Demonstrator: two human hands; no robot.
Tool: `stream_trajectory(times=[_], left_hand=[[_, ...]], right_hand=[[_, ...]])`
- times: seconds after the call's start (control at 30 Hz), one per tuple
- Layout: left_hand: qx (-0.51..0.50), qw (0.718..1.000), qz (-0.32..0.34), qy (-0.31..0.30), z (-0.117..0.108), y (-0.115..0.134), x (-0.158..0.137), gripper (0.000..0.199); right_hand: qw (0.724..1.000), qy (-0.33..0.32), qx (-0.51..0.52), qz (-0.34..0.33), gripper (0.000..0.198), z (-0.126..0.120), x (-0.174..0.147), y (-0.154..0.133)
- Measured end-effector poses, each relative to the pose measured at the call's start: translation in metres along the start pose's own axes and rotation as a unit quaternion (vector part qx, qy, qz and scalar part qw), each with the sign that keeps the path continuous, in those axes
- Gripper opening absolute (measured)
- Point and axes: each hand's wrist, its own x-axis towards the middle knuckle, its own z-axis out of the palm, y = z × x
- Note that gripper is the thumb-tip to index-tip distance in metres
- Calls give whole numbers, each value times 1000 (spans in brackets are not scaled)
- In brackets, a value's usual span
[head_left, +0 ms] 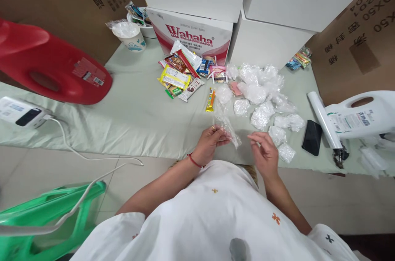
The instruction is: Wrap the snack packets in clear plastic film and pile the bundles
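Observation:
My left hand is closed on a clear plastic bag, which hangs limp over the table's front edge. To the right of it, my right hand is raised with its fingertips drawn together; whether anything small sits between them I cannot make out. Crumpled clear plastic bags lie in a loose heap beyond my right hand. A small yellow-orange snack packet lies just past my left hand. Behind it is a pile of wrapped snacks in mixed colours.
A Wahaba-printed carton and white boxes stand at the back. A red jug is on the left, with a white device on a cable. On the right are a black phone, a white roll and a white jug.

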Motion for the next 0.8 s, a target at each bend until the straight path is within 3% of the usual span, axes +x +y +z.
stream_trajectory(times=[0.07, 0.17, 0.27, 0.37, 0.53, 0.8], left_hand=[[-8, 1000, -10, 10, -2, 2, 2, 53], [-16, 1000, -22, 16, -1, 3, 3, 53], [-12, 999, -31, 14, 1, 3, 3, 53], [-1, 999, -35, 16, 1, 2, 4, 54], [3, 998, -15, 54, -5, 1, 4, 58], [5, 998, 9, 55, -10, -1, 5, 58]], right_hand=[[999, 8, 14, 29, 22, -15, -2, 10], [999, -50, 4, 4, 29, -22, -4, 19], [994, -94, -13, -50, 37, -12, -2, 17], [994, -93, 4, -66, 18, 2, 4, 10], [998, -39, 53, 25, 11, 7, 14, 4], [979, -13, 161, 127, 18, 9, 9, 7]])
